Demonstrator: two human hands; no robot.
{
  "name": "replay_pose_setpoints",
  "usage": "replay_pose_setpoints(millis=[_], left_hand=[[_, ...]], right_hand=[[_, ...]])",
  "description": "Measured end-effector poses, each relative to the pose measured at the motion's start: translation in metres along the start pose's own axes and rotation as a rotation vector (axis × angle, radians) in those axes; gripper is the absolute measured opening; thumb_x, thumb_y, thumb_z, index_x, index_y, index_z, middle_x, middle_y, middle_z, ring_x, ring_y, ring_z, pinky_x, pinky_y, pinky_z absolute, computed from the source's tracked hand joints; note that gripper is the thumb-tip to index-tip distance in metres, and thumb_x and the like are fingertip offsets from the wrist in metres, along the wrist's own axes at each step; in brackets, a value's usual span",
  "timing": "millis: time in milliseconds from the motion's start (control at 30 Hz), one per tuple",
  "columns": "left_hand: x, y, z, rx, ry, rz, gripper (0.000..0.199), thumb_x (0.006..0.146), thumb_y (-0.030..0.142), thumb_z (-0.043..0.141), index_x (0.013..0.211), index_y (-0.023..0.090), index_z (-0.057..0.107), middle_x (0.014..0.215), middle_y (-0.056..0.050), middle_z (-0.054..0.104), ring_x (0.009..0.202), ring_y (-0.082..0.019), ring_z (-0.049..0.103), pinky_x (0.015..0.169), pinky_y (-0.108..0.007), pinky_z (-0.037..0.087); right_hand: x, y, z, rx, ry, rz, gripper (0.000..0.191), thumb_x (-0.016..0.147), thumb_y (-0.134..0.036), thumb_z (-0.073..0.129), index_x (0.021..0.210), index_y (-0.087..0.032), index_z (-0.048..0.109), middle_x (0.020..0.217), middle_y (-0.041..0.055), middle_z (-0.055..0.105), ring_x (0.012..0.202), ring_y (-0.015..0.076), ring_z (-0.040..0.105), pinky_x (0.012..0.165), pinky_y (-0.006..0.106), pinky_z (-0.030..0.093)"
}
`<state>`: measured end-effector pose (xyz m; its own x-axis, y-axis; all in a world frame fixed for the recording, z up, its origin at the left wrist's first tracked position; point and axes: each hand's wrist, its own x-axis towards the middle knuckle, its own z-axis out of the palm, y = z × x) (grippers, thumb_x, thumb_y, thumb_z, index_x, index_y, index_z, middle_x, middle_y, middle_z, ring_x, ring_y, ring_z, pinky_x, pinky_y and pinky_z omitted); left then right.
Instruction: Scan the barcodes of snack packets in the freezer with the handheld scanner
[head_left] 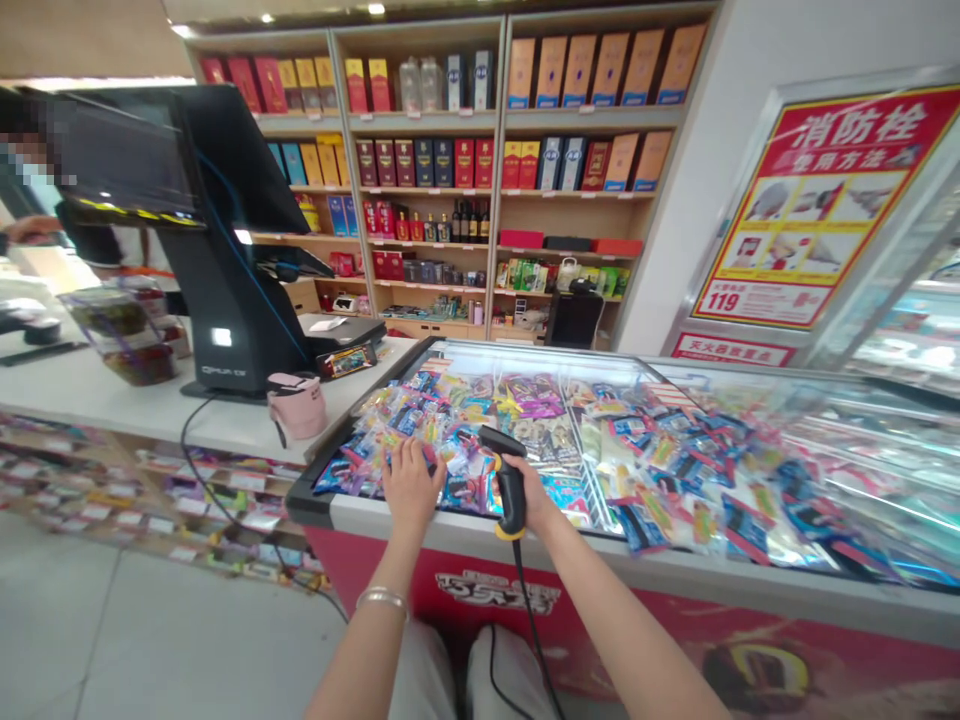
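Note:
My right hand [531, 490] is wrapped round the grip of a black and yellow barcode scanner [511, 495], its head pointing up and to the left. A dark cable [525, 590] hangs from the scanner's handle towards my legs. To the left, my left hand [411, 482] rests over small colourful snack packets [382, 425], fingers stretched forward and thumb apart. What lies under its palm is hidden. Many more packets [660, 450] are spread across the chest freezer's top [600, 535]. A purple packet [532, 395] lies farther back among them.
At left stands a white counter [225, 425] with a black checkout terminal [225, 250], a pink cup [298, 405] and stacked food tubs [135, 335]. Shelves of boxed bottles [427, 165] line the back wall. A person's arm [34, 230] shows at far left. A cable [225, 510] hangs off the counter.

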<state>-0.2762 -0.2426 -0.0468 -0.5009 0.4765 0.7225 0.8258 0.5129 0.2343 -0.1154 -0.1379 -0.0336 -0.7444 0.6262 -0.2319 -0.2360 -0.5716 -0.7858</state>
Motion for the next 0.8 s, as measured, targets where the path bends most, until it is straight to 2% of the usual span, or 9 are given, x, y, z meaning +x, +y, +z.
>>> replay_pose_setpoints(millis=[267, 400, 500, 633, 733, 800], left_hand=[[-0.003, -0.005, -0.004, -0.075, 0.048, 0.019, 0.039, 0.088, 0.038, 0.044, 0.114, 0.014, 0.060, 0.120, -0.014, 0.063, 0.121, -0.027, 0.049, 0.116, -0.048, 0.018], [-0.004, 0.009, -0.011, -0.126, 0.096, -0.043, 0.039, 0.089, 0.036, 0.042, 0.116, 0.014, 0.057, 0.122, -0.014, 0.062, 0.123, -0.027, 0.047, 0.116, -0.050, 0.016], [0.000, 0.045, -0.014, -0.147, 0.077, -0.052, 0.045, 0.089, 0.039, 0.041, 0.124, 0.012, 0.052, 0.130, -0.016, 0.056, 0.131, -0.031, 0.038, 0.115, -0.056, 0.012], [0.006, 0.111, -0.006, -0.213, -0.030, 0.087, 0.045, 0.090, 0.039, 0.041, 0.125, 0.013, 0.051, 0.136, -0.015, 0.051, 0.135, -0.032, 0.032, 0.115, -0.056, 0.011], [0.009, 0.159, 0.008, -0.280, -0.119, 0.186, 0.042, 0.089, 0.035, 0.042, 0.123, 0.012, 0.051, 0.132, -0.016, 0.052, 0.131, -0.031, 0.037, 0.114, -0.051, 0.017], [0.013, 0.190, 0.020, -0.320, -0.208, 0.228, 0.042, 0.088, 0.032, 0.044, 0.123, 0.012, 0.050, 0.127, -0.017, 0.055, 0.126, -0.030, 0.042, 0.111, -0.047, 0.026]], right_hand=[[-0.003, 0.000, 0.003, 0.010, -0.002, 0.004, 0.028, 0.081, -0.038, 0.055, 0.070, -0.014, 0.063, 0.048, 0.0029, 0.058, 0.041, 0.0105, 0.051, 0.042, 0.019, 0.041], [-0.025, -0.012, -0.006, 0.086, 0.044, -0.103, 0.026, 0.078, -0.039, 0.061, 0.085, -0.015, 0.066, 0.054, 0.0023, 0.062, 0.042, 0.0116, 0.054, 0.043, 0.021, 0.045], [-0.047, -0.029, -0.022, 0.126, 0.105, -0.202, 0.027, 0.078, -0.038, 0.061, 0.094, -0.016, 0.066, 0.063, 0.0025, 0.066, 0.045, 0.0122, 0.058, 0.043, 0.022, 0.047], [-0.074, -0.060, -0.051, 0.063, 0.191, -0.319, 0.023, 0.076, -0.035, 0.063, 0.087, -0.016, 0.065, 0.066, 0.0038, 0.068, 0.044, 0.0127, 0.059, 0.042, 0.022, 0.047], [-0.090, -0.091, -0.078, -0.010, 0.243, -0.418, 0.019, 0.076, -0.033, 0.064, 0.083, -0.016, 0.064, 0.066, 0.0037, 0.067, 0.044, 0.0123, 0.058, 0.040, 0.022, 0.046], [-0.097, -0.116, -0.098, -0.035, 0.263, -0.440, 0.018, 0.077, -0.033, 0.063, 0.083, -0.016, 0.064, 0.068, 0.0039, 0.067, 0.044, 0.0118, 0.057, 0.038, 0.021, 0.044]])
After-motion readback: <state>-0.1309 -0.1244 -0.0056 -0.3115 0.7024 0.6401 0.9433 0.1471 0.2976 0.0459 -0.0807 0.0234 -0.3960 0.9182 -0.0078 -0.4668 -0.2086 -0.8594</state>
